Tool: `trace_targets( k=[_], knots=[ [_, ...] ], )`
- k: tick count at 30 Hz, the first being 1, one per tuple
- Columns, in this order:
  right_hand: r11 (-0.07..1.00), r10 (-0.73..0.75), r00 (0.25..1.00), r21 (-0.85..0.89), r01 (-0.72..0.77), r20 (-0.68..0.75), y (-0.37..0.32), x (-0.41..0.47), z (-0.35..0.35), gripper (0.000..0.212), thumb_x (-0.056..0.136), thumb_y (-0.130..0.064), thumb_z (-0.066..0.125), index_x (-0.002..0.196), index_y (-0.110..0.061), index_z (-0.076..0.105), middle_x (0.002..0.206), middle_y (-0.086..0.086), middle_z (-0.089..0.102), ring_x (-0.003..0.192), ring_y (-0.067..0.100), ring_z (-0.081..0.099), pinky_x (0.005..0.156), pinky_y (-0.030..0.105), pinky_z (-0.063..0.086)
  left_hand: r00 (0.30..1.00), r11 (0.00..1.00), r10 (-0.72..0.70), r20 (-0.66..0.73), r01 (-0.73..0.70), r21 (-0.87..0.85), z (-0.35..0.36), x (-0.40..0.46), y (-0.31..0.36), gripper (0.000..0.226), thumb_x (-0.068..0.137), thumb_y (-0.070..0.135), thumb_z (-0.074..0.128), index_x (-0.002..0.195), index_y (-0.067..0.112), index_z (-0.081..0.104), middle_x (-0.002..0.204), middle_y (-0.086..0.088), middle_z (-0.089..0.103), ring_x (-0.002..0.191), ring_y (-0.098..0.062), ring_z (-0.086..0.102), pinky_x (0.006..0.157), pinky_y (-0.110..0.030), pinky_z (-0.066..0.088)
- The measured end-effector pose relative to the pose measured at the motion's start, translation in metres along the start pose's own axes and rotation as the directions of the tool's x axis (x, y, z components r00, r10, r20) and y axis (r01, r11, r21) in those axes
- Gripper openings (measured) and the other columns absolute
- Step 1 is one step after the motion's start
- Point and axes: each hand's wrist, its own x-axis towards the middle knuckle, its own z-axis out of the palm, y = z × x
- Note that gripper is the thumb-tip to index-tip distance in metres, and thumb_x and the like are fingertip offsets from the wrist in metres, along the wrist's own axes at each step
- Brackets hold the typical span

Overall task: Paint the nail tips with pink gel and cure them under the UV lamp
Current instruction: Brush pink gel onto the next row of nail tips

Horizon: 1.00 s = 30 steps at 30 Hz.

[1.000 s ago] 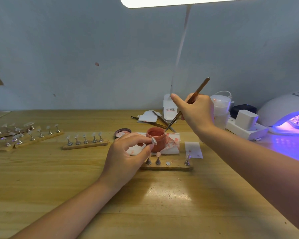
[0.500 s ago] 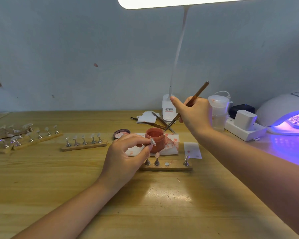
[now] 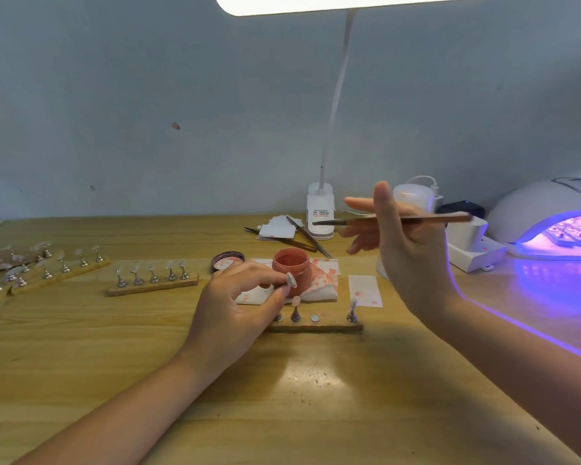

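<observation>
**Here: brush lifted clear of the pot, one tip held ready for paint**

Left fingers [image 3: 284,290]: thumb and forefinger pinch a small nail tip [image 3: 291,279] on its holder, lifted just in front of the gel pot [image 3: 291,268]. The other fingers curl loosely beneath. Judged reason: raising the tip off the stand lets the person turn it toward the light and meet the brush at a steady angle.

Right fingers [image 3: 381,196]: mostly straight and spread, blurred; the brush [image 3: 393,220] lies roughly level across them, bristles pointing left, above and behind the pot. The exact grip on the handle I cannot tell. Held level, likely so a loaded bristle does not drip.

Left hand [image 3: 235,307] sits low over the table [image 3: 316,397], close to the work. Right hand [image 3: 413,256] is raised, well apart from the left.

The pot stands open on stained paper [image 3: 322,280]; its lid [image 3: 227,260] lies just beside it, to the left, kept within reach.

Near stand [image 3: 316,327]: one pinkish tip on a peg, another peg near the right end, bare magnets between. Judged: the held tip belongs to this stand.

Further left, stands [image 3: 153,285] of clear tips wait in rows, probably unpainted stock.

Far right, the UV lamp [image 3: 550,223] glows violet with items inside; what they are is too blurred to say. Placed at the brush-hand side, handy for loading.

Step judged: between loading the brush and painting the held tip.
</observation>
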Motion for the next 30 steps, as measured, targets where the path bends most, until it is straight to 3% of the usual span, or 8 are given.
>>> trace_targets(
  k=[3,8,12,16,19,22,25,30],
  knots=[
    [0.999,-0.053,0.997,-0.006,0.053,0.054,0.002,-0.019,-0.011,0.029,0.082,-0.035,0.045,0.092,-0.017,0.066,0.074,-0.005,0.07,0.063,0.011,0.066,0.061,0.017,0.052,1.0,1.0,0.02,0.009,-0.02,0.003,0.001,-0.001,0.002,0.023,0.075,0.009,0.072,0.085,0.029,0.066,0.086,0.016,0.065,0.086,-0.003,0.059,0.081,-0.037,0.048],
    [0.932,-0.239,0.948,-0.224,0.284,0.208,0.01,-0.045,-0.021,0.01,0.085,-0.023,0.062,0.089,-0.015,0.066,0.074,-0.004,0.068,0.066,0.006,0.065,0.06,0.016,0.051,0.998,0.998,0.057,0.036,-0.058,0.028,0.002,-0.001,0.003,0.021,0.075,0.013,0.07,0.086,0.031,0.064,0.086,0.019,0.063,0.086,-0.003,0.058,0.078,-0.043,0.049],
    [0.965,-0.194,0.972,-0.153,0.214,0.132,0.012,-0.055,-0.023,0.026,0.088,-0.029,0.048,0.076,-0.016,0.067,0.067,-0.004,0.067,0.065,0.007,0.064,0.063,0.024,0.052,0.996,0.996,0.083,0.041,-0.085,0.032,0.003,-0.001,0.003,0.021,0.074,0.019,0.065,0.088,0.034,0.063,0.086,0.018,0.064,0.086,-0.003,0.059,0.077,-0.046,0.049],
    [0.933,-0.267,0.94,-0.187,0.307,0.211,0.012,-0.061,-0.024,0.04,0.094,-0.038,0.039,0.079,-0.013,0.066,0.072,-0.001,0.067,0.07,0.013,0.065,0.065,0.035,0.053,0.995,0.996,0.077,0.062,-0.08,0.047,0.003,-0.001,0.004,0.018,0.074,0.02,0.065,0.089,0.031,0.066,0.086,0.017,0.064,0.085,-0.004,0.059,0.077,-0.048,0.048],
    [0.902,-0.272,0.92,-0.258,0.346,0.283,0.014,-0.057,-0.023,0.037,0.096,-0.038,0.037,0.085,-0.017,0.066,0.076,-0.007,0.068,0.075,0.003,0.065,0.068,0.025,0.051,0.995,0.995,0.075,0.068,-0.079,0.057,0.003,-0.002,0.002,0.017,0.075,0.019,0.064,0.09,0.023,0.07,0.083,0.013,0.065,0.083,-0.005,0.058,0.076,-0.048,0.047],
    [0.907,-0.087,0.95,-0.371,0.2,0.299,0.019,-0.048,-0.017,0.038,0.094,-0.026,0.046,0.067,-0.02,0.071,0.056,-0.012,0.062,0.063,-0.007,0.061,0.063,0.011,0.045,0.994,0.994,0.085,0.074,-0.089,0.06,0.003,-0.001,0.002,0.017,0.075,0.018,0.065,0.09,0.02,0.072,0.081,0.012,0.065,0.081,-0.003,0.056,0.077,-0.046,0.046],
    [0.83,-0.329,0.886,-0.348,0.436,0.326,0.019,-0.058,-0.016,0.039,0.095,-0.035,0.039,0.086,-0.015,0.071,0.077,-0.012,0.066,0.075,0.0,0.062,0.066,0.024,0.049,0.993,0.994,0.091,0.071,-0.095,0.062,0.003,-0.001,0.001,0.017,0.076,0.018,0.064,0.09,0.019,0.072,0.081,0.013,0.065,0.081,-0.001,0.055,0.077,-0.044,0.046],
    [0.873,-0.349,0.891,-0.244,0.421,0.289,0.018,-0.064,-0.018,0.047,0.097,-0.039,0.035,0.081,-0.012,0.071,0.073,-0.003,0.068,0.07,0.008,0.063,0.063,0.034,0.049,0.993,0.992,0.096,0.063,-0.101,0.078,0.004,-0.001,0.001,0.016,0.076,0.017,0.064,0.089,0.017,0.073,0.081,0.012,0.065,0.082,0.001,0.055,0.08,-0.038,0.043]
  ],
)
